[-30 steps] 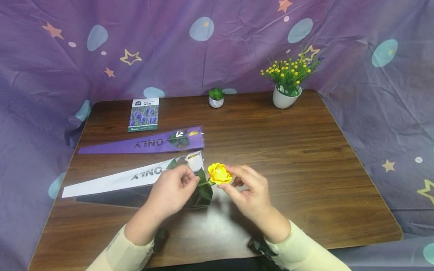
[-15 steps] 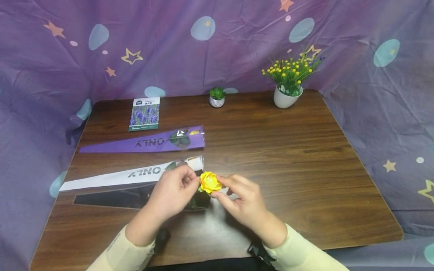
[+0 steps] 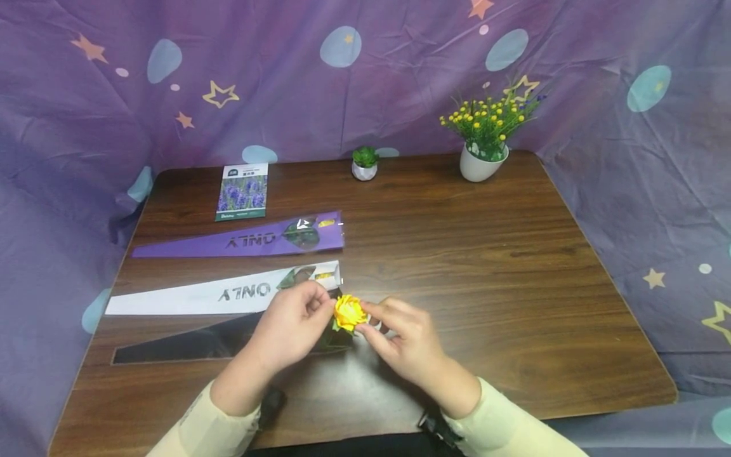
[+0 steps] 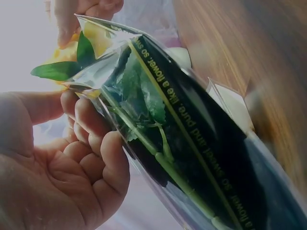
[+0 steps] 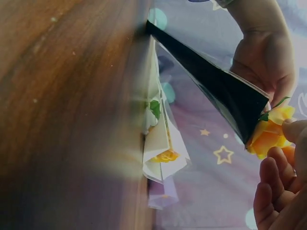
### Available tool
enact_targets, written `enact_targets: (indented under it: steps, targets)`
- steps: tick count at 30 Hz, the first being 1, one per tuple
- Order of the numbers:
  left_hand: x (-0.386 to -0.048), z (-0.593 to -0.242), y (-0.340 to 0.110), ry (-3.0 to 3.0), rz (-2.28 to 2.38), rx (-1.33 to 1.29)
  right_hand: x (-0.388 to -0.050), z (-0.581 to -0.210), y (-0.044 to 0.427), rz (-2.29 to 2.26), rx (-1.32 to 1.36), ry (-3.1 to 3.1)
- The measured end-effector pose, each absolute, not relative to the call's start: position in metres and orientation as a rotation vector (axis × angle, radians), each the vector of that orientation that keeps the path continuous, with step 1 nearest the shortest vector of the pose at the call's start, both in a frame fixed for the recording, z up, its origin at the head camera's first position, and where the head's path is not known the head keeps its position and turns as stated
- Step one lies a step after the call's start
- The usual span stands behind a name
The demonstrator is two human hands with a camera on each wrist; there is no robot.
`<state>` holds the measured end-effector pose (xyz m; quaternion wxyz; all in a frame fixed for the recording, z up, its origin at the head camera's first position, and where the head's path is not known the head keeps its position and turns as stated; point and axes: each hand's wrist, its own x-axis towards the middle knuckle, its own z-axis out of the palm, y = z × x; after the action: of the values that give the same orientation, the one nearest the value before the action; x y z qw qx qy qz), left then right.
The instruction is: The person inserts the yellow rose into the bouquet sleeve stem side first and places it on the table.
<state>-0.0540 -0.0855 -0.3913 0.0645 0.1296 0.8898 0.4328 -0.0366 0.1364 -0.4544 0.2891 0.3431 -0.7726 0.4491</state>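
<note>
My left hand point(image 3: 292, 325) pinches the near edge at the mouth of a black flower sleeve point(image 3: 183, 343) with a clear front. The sleeve slants up off the table in the right wrist view, its narrow end low. A yellow rose point(image 3: 349, 311) is at the mouth, and my right hand point(image 3: 408, 336) holds its bloom between thumb and fingers. Through the clear film in the left wrist view, the green stem point(image 4: 180, 179) and some leaves show inside the sleeve. The bloom and a pair of leaves point(image 4: 55, 70) stick out past the rim.
A white sleeve point(image 3: 171, 299) and a purple sleeve point(image 3: 188, 244), each with a yellow rose inside, lie behind the black one. Farther back are a lavender picture packet point(image 3: 242, 192), a small succulent point(image 3: 364, 166) and a white pot point(image 3: 483, 164) of yellow flowers.
My right hand has brought the rose leftward and nearer, its stem sliding deeper into the black sleeve. The black sleeve's narrow end has swung toward me, apart from the white sleeve.
</note>
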Motion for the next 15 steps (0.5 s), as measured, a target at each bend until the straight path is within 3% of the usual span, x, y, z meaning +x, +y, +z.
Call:
enact_targets:
  steps: [8,15]
  targets:
    - [-0.0514,-0.39,-0.0839,2.562,1.317,0.362,-0.0359,-0.4561,0.1342,1.246,0.908,-2.088]
    - [-0.0497,-0.3907,-0.0841,2.573,1.313,0.501,-0.0353,-0.4566,0.1323,1.262,0.918,-2.107]
